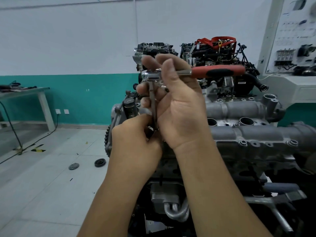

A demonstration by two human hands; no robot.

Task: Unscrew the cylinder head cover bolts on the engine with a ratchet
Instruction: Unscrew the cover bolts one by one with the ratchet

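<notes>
The ratchet (217, 72) has a red and black handle pointing right and a chrome head at its left end. A long extension bar (153, 106) hangs down from that head. My right hand (179, 103) is raised in front of the engine, fingers wrapped around the ratchet head. My left hand (135, 139) sits below it, fingertips pinched around the lower end of the bar, where a socket or bolt is mostly hidden. The grey cylinder head cover (256, 132) lies behind and right of both hands, with bolts (242, 143) along its near edge.
Two more engines (213, 53) stand behind. A training panel console (294, 48) is at the right. A table (25, 94) with tools stands at the left by the teal wall. Two round parts (100, 163) and a black cable (20, 146) lie on the tiled floor.
</notes>
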